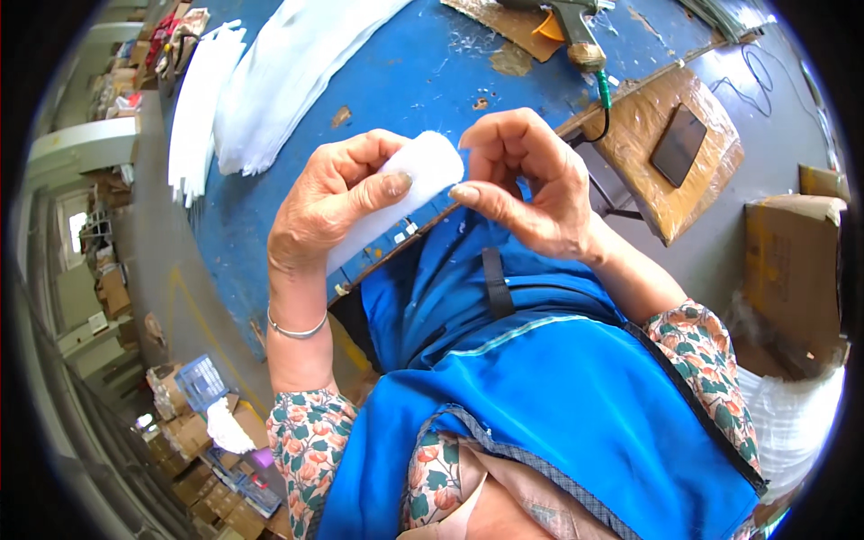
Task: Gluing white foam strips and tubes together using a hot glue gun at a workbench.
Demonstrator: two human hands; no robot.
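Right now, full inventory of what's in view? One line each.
white strip piece: 1, white, held in the left hand over the table edge
white strip stacks: 2 piles, white, far left part of the table
table: 1, blue, worn top
glue gun: 1, grey with orange trigger, far side of the table
stool: 1, wrapped in brown tape, right of the table, dark flat thing on top
cardboard boxes: several, brown, right edge and lower left floor
white sack: 1, lower right
apron: 1, blue, on the lap
left hand: grips the strip, silver bangle on its wrist
right hand: fingertips at the strip's end
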